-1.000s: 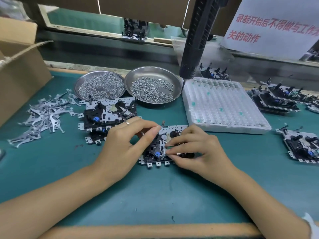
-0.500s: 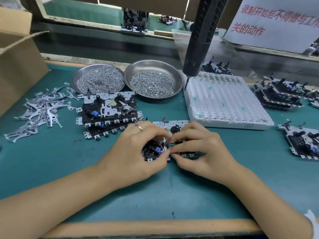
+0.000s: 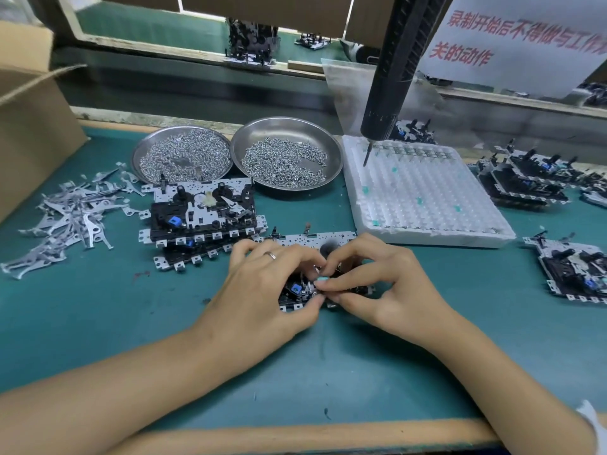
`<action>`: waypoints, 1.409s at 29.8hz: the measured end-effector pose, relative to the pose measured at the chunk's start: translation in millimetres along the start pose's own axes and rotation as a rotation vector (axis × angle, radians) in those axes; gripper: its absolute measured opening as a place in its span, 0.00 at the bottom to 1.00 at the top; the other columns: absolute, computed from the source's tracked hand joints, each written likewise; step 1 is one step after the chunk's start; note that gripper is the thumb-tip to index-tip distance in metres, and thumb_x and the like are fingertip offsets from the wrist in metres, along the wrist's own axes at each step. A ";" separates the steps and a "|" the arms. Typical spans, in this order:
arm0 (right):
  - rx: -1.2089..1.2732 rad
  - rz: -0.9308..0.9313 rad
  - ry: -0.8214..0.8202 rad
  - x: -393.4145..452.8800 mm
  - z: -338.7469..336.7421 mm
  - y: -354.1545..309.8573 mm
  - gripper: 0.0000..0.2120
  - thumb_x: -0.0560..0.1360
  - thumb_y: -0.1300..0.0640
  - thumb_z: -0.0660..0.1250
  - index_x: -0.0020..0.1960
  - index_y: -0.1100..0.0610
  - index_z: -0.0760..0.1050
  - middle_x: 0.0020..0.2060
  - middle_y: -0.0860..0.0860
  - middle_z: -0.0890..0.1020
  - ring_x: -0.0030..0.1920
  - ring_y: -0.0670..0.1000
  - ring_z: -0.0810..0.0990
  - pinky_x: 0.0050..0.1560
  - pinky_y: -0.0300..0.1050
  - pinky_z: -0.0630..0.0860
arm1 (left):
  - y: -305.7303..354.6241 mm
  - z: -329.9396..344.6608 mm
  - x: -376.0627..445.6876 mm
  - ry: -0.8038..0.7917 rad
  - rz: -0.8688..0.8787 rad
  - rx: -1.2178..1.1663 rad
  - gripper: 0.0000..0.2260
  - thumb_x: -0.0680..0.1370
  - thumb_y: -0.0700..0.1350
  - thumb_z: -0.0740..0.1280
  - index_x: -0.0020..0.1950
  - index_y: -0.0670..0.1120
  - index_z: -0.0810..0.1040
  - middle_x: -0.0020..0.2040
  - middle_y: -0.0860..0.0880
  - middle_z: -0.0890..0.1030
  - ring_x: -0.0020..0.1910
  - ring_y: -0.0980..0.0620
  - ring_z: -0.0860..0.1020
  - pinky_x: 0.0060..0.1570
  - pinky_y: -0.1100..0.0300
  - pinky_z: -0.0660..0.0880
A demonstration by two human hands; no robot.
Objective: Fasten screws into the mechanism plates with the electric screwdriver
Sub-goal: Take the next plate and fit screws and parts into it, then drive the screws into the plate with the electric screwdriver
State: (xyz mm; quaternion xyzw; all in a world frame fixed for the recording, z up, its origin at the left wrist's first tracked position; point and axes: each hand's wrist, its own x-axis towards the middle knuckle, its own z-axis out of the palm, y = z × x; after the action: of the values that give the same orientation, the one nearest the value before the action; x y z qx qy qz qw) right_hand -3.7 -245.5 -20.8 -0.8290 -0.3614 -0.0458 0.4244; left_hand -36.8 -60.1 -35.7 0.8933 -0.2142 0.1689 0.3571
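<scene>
A mechanism plate point(image 3: 315, 239), silver metal with black parts and a blue piece, lies on the green mat at centre. My left hand point(image 3: 262, 290) wears a ring and grips the plate's front left edge, thumb underneath. My right hand point(image 3: 377, 284) pinches a small part on the plate's middle, fingertips meeting those of the left hand. Both hands hide most of the plate. The black electric screwdriver point(image 3: 394, 77) hangs untouched above the white tray, bit pointing down. Two steel dishes of screws point(image 3: 184, 156) point(image 3: 285, 162) sit behind.
A stack of mechanism plates point(image 3: 203, 221) stands left of my hands, with loose metal levers point(image 3: 72, 218) further left. A white foam tray point(image 3: 420, 192) lies at right, more plates point(image 3: 574, 270) beyond it. A cardboard box point(image 3: 29, 126) stands at far left.
Both hands closed in over the plate at centre. My left thumb went under its front edge and the fingertips of both hands met over its middle. The screwdriver stayed hanging.
</scene>
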 end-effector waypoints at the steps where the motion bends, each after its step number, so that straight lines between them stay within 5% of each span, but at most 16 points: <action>1: 0.006 0.008 -0.001 -0.6 -0.1 0.1 0.06 0.67 0.64 0.72 0.44 0.60 0.85 0.41 0.52 0.82 0.43 0.44 0.73 0.45 0.36 0.70 | -0.3 0.6 -0.1 0.000 0.001 -0.006 0.14 0.70 0.54 0.65 0.52 0.51 0.78 0.43 0.62 0.79 0.47 0.60 0.74 0.57 0.61 0.60; 5: -0.015 -0.004 0.073 -0.9 -1.1 -1.4 0.07 0.67 0.66 0.72 0.43 0.59 0.85 0.39 0.52 0.81 0.41 0.47 0.76 0.44 0.36 0.71 | -1.0 2.4 1.1 0.008 0.001 -0.014 0.13 0.69 0.55 0.65 0.50 0.52 0.80 0.42 0.63 0.79 0.46 0.60 0.74 0.55 0.60 0.60; 9: 0.029 0.049 0.505 15.9 -10.3 -6.4 0.08 0.70 0.64 0.68 0.47 0.54 0.81 0.39 0.50 0.80 0.40 0.46 0.77 0.45 0.37 0.73 | -3.8 3.6 1.2 0.013 0.012 -0.042 0.11 0.70 0.57 0.65 0.47 0.54 0.82 0.41 0.65 0.78 0.45 0.62 0.73 0.56 0.60 0.60; 12: 0.048 0.175 0.731 48.3 -31.6 -6.7 0.17 0.72 0.56 0.69 0.59 0.48 0.71 0.49 0.48 0.77 0.49 0.47 0.75 0.52 0.43 0.73 | -5.0 3.5 1.9 0.029 0.018 -0.069 0.11 0.70 0.57 0.66 0.46 0.54 0.82 0.41 0.64 0.79 0.45 0.63 0.73 0.56 0.61 0.60; 15: 0.053 0.277 0.708 88.6 -52.8 -7.6 0.36 0.72 0.51 0.72 0.73 0.49 0.56 0.57 0.46 0.74 0.57 0.42 0.74 0.58 0.41 0.71 | -5.9 4.1 1.6 0.028 0.013 -0.097 0.11 0.69 0.57 0.66 0.45 0.55 0.83 0.41 0.64 0.80 0.45 0.63 0.73 0.57 0.61 0.59; 18: 0.102 0.187 0.668 123.5 -57.3 -12.5 0.42 0.72 0.53 0.73 0.77 0.52 0.50 0.52 0.42 0.77 0.52 0.37 0.77 0.57 0.37 0.74 | -7.0 4.6 2.0 0.023 0.010 -0.110 0.11 0.68 0.57 0.67 0.46 0.56 0.83 0.41 0.64 0.80 0.46 0.64 0.73 0.57 0.62 0.59; 23: 0.217 0.042 0.807 151.2 -41.2 -23.9 0.35 0.75 0.63 0.68 0.74 0.55 0.53 0.45 0.38 0.76 0.44 0.36 0.78 0.45 0.28 0.73 | -7.4 4.8 4.5 0.025 -0.002 -0.130 0.10 0.67 0.58 0.67 0.46 0.59 0.82 0.40 0.65 0.80 0.47 0.66 0.73 0.57 0.62 0.59; 27: 0.341 -0.002 0.807 148.6 -30.4 -39.0 0.30 0.74 0.63 0.65 0.71 0.52 0.57 0.38 0.54 0.74 0.33 0.52 0.75 0.34 0.47 0.78 | -8.3 3.1 6.9 0.039 -0.006 -0.145 0.10 0.67 0.57 0.67 0.45 0.59 0.82 0.40 0.64 0.80 0.47 0.66 0.73 0.59 0.60 0.59; 29: 0.452 -0.016 0.790 141.6 -27.3 -45.8 0.24 0.75 0.61 0.66 0.67 0.56 0.60 0.34 0.55 0.73 0.28 0.52 0.74 0.29 0.47 0.75 | -8.6 1.4 8.9 0.042 -0.007 -0.149 0.11 0.67 0.58 0.66 0.45 0.58 0.83 0.40 0.64 0.81 0.47 0.66 0.72 0.59 0.58 0.59; 35: 0.730 -0.115 0.627 95.0 -7.7 -55.5 0.10 0.74 0.57 0.66 0.50 0.53 0.65 0.28 0.52 0.72 0.22 0.53 0.70 0.27 0.40 0.70 | -8.4 -1.0 9.1 0.027 -0.009 -0.143 0.11 0.68 0.59 0.67 0.45 0.58 0.83 0.40 0.64 0.81 0.47 0.63 0.73 0.59 0.58 0.60; 42: 0.832 -0.129 0.658 74.8 -3.4 -59.8 0.11 0.72 0.57 0.65 0.48 0.55 0.63 0.25 0.51 0.72 0.20 0.53 0.69 0.27 0.39 0.68 | -7.9 -0.2 7.1 0.021 -0.006 -0.133 0.10 0.68 0.57 0.67 0.44 0.56 0.83 0.40 0.64 0.80 0.46 0.63 0.73 0.56 0.60 0.61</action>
State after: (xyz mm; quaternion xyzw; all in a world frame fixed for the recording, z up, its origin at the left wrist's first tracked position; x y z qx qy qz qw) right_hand 13.9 -183.5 50.1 -0.5084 -0.2472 -0.1821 0.8045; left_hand -26.8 -56.7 -36.9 0.8664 -0.2186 0.1624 0.4185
